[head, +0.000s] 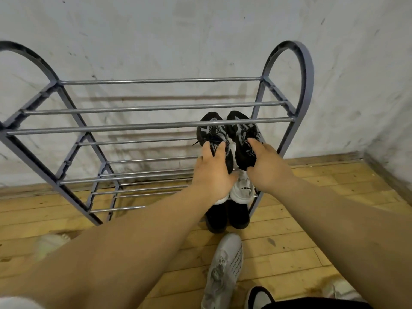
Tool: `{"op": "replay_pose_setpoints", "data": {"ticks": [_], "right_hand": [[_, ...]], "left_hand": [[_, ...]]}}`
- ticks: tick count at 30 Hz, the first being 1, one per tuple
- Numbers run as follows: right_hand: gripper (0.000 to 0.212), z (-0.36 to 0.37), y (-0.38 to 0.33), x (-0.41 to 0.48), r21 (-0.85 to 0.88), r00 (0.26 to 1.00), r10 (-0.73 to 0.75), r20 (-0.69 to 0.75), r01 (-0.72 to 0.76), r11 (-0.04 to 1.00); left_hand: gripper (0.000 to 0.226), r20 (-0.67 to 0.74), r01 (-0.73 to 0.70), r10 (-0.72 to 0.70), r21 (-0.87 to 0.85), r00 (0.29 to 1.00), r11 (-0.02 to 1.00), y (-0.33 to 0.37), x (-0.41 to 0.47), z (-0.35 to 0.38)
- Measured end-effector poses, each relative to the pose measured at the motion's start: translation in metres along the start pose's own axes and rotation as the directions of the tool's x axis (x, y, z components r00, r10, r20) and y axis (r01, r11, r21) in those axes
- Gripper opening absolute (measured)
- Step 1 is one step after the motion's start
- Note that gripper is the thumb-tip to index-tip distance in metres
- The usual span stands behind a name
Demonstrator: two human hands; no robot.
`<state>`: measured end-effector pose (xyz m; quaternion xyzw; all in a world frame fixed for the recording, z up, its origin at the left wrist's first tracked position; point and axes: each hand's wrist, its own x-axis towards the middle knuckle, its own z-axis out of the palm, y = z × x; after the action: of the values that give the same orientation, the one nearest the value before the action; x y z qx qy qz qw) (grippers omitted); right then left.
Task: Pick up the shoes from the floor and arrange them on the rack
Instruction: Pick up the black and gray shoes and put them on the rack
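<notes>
Nearest, on the wooden floor [312,192]: one grey sneaker [223,270], loose, toe toward the rack; a black-and-white shoe [259,296] at the bottom edge; a blurred pale shoe [48,244] at left. Next, at the rack's right end: a black pair [227,216] lowest, a white pair [242,188] on the tier above. Then left hand [213,172] and right hand [266,166], fingers curled, each gripping one of the black-and-grey sneakers [223,132] on a middle tier. Rack [156,124]: grey, metal bars, otherwise bare. Farthest: scuffed white wall [178,36].
</notes>
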<state>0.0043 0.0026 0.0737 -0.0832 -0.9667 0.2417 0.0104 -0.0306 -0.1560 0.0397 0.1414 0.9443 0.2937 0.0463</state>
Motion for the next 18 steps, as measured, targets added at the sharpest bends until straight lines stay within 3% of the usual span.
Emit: {"op": "replay_pose_setpoints", "data": {"ticks": [7, 12, 15, 18], "right_hand": [[0.086, -0.011, -0.003, -0.005, -0.075, 0.998, -0.001, 0.059, 0.005, 0.997], [0.049, -0.025, -0.023, -0.027, -0.119, 0.995, -0.087, -0.045, 0.081, 0.99], [0.023, -0.026, -0.033, -0.049, -0.069, 0.97, -0.188, 0.156, 0.201, 0.977], [0.022, -0.014, -0.041, -0.067, -0.089, 0.889, -0.212, 0.405, 0.269, 0.959]], "left_hand": [[0.1, 0.114, -0.113, 0.109, 0.032, 0.988, 0.993, -0.022, -0.013, -0.028], [0.09, 0.087, -0.206, 0.193, 0.174, 0.977, 0.963, -0.041, -0.048, -0.054], [0.086, 0.177, -0.221, 0.18, 0.247, 0.968, 0.943, -0.058, -0.084, -0.066], [0.081, 0.383, -0.221, 0.092, 0.306, 0.919, 0.926, -0.08, -0.12, -0.08]]}}
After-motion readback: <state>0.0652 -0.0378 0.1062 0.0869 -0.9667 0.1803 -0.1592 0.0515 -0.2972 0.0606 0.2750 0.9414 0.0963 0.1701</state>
